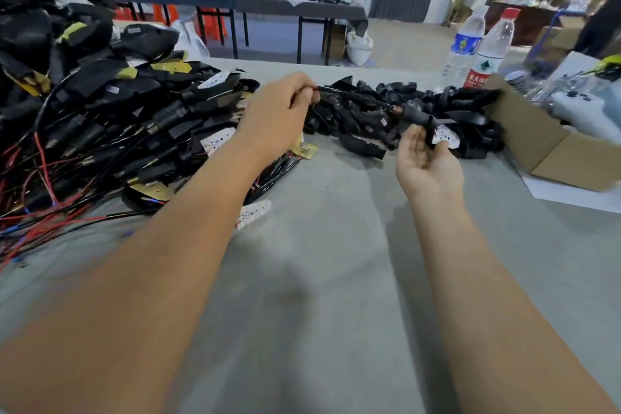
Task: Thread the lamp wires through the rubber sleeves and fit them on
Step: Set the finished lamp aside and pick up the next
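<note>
Black rubber is what's in play: a rubber sleeve (415, 118) is held up over the grey bench (319, 245), with a thin lamp wire (353, 97) running out of its copper-coloured end towards the left. The wire's free end is pinched in the curled fingers of the left hand (275, 114), a touch of red showing at the tip. The right hand (428, 161) is turned palm up, its fingers loosely raised; the sleeve seems to be steadied at the fingertips, though the exact contact is hard to read through the blur.

Light work, by the look of it. The wire is judged thin and limp, so it is best held close to its end to keep it from buckling. The sleeve looks soft and grippy, likely to drag on the insulation; a hold on its thick body, not its mouth, would be wise.

To the left, a heap of wired lamp parts (117, 131) is stacked; behind the hands, a pile of loose sleeves (369, 141) lies beside a cardboard box (551, 151).
</note>
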### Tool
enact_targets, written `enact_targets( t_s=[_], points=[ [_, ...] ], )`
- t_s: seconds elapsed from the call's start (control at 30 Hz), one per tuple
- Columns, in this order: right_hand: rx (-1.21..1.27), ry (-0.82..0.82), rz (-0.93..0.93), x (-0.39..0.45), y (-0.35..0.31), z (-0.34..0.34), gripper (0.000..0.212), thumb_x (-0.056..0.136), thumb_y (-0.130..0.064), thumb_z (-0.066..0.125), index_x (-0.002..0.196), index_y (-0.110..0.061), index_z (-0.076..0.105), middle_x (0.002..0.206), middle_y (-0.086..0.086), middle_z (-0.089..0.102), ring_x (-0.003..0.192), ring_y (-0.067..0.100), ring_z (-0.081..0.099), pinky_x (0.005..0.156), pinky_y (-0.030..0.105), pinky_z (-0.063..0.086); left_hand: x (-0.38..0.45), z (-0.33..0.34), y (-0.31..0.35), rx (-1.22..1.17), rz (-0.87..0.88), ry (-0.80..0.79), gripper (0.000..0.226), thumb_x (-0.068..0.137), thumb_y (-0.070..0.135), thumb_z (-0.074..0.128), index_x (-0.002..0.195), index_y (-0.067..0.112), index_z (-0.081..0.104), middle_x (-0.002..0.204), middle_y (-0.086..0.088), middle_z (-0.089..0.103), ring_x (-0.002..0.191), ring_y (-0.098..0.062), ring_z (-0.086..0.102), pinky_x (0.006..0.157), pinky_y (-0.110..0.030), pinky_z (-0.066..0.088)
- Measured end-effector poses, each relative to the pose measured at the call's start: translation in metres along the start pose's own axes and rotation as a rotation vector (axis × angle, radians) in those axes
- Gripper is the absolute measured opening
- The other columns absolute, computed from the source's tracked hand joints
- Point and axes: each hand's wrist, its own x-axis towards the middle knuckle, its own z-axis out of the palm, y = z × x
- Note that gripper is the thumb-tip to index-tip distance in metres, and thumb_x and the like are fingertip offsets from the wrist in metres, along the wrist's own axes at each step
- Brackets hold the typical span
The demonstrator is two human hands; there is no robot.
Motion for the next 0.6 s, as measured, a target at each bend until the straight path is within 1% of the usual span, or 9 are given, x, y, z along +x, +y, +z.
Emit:
enact_targets(
  t_s=[0.03, 0.1, 0.17, 0.27, 0.33, 0.4, 0.5, 0.57, 0.6],
  points=[
    [-0.008, 0.002, 0.003, 0.001, -0.004, -0.001, 0.034, 0.105, -0.017, 0.043, 0.086, 0.008, 0.057, 0.073, 0.02, 0.062, 0.074, 0.028, 0.062, 0.083, 0.038, 0.053, 0.001, 0.003, 0.005, -0.008, 0.011, 0.005, 0.023, 0.1, 0.017, 0.042, 0.088, 0.025, 0.06, 0.073, 0.017, 0.056, 0.061, 0.008, 0.049, 0.057, -0.006, 0.036],
    [-0.019, 0.003, 0.009, 0.005, -0.008, -0.003, 0.034, 0.105, -0.017, 0.041, 0.087, 0.008, 0.056, 0.079, 0.02, 0.061, 0.076, 0.027, 0.061, 0.085, 0.038, 0.052, 0.0, 0.003, 0.011, -0.005, 0.026, -0.027, 0.023, 0.096, 0.015, 0.044, 0.083, 0.023, 0.061, 0.069, 0.009, 0.058, 0.055, 0.005, 0.048, 0.052, -0.006, 0.036],
    [-0.066, 0.019, 0.016, 0.008, -0.005, -0.004, 0.032, 0.105, -0.017, 0.041, 0.089, 0.007, 0.055, 0.082, 0.018, 0.06, 0.076, 0.026, 0.061, 0.087, 0.039, 0.052, -0.004, -0.004, 0.009, 0.03, 0.052, -0.066, 0.021, 0.092, 0.015, 0.048, 0.082, 0.021, 0.065, 0.072, -0.001, 0.064, 0.062, -0.002, 0.053, 0.055, -0.007, 0.036],
    [-0.163, 0.039, 0.05, 0.012, 0.013, -0.003, 0.029, 0.104, -0.017, 0.043, 0.092, 0.006, 0.054, 0.086, 0.018, 0.059, 0.079, 0.026, 0.061, 0.088, 0.038, 0.052, -0.012, -0.027, -0.003, 0.064, 0.052, -0.049, 0.018, 0.09, 0.014, 0.053, 0.086, 0.019, 0.07, 0.08, -0.004, 0.067, 0.076, -0.013, 0.055, 0.063, -0.009, 0.039],
    [-0.257, 0.029, 0.098, 0.014, 0.037, 0.003, 0.028, 0.104, -0.02, 0.043, 0.095, 0.004, 0.053, 0.089, 0.017, 0.06, 0.08, 0.025, 0.062, 0.084, 0.036, 0.053, -0.015, -0.05, -0.016, 0.119, 0.04, 0.012, 0.017, 0.09, 0.013, 0.055, 0.087, 0.017, 0.072, 0.083, -0.001, 0.066, 0.08, -0.01, 0.052, 0.065, -0.003, 0.035],
    [-0.386, 0.008, 0.159, 0.015, 0.07, 0.014, 0.03, 0.105, -0.024, 0.043, 0.095, 0.003, 0.053, 0.088, 0.015, 0.06, 0.079, 0.023, 0.062, 0.073, 0.031, 0.055, -0.02, -0.078, -0.032, 0.137, 0.021, 0.079, 0.014, 0.088, 0.015, 0.057, 0.08, 0.018, 0.068, 0.081, 0.003, 0.065, 0.079, -0.006, 0.051, 0.067, -0.003, 0.033],
    [-0.547, -0.051, 0.27, 0.015, 0.13, 0.037, 0.033, 0.105, -0.027, 0.042, 0.092, 0.002, 0.052, 0.085, 0.012, 0.058, 0.072, 0.019, 0.06, 0.055, 0.025, 0.055, -0.031, -0.125, -0.061, 0.121, -0.047, 0.221, 0.015, 0.086, 0.026, 0.061, 0.076, 0.018, 0.068, 0.078, 0.005, 0.062, 0.081, -0.004, 0.051, 0.076, -0.017, 0.038],
    [-0.564, -0.091, 0.308, 0.011, 0.169, 0.053, 0.024, 0.104, -0.019, 0.044, 0.101, 0.003, 0.052, 0.089, 0.016, 0.057, 0.073, 0.021, 0.061, 0.054, 0.024, 0.057, -0.039, -0.154, -0.08, 0.176, -0.101, 0.365, 0.015, 0.088, 0.029, 0.062, 0.078, 0.021, 0.068, 0.078, 0.003, 0.062, 0.081, -0.007, 0.051, 0.078, -0.024, 0.039],
    [-0.567, -0.145, 0.32, 0.006, 0.187, 0.06, 0.022, 0.104, -0.014, 0.044, 0.113, 0.005, 0.052, 0.094, 0.02, 0.057, 0.08, 0.025, 0.064, 0.059, 0.024, 0.059, -0.042, -0.166, -0.087, 0.22, -0.129, 0.442, 0.015, 0.089, 0.031, 0.062, 0.079, 0.023, 0.069, 0.077, 0.004, 0.06, 0.077, -0.004, 0.05, 0.077, -0.025, 0.038]
  ],
)
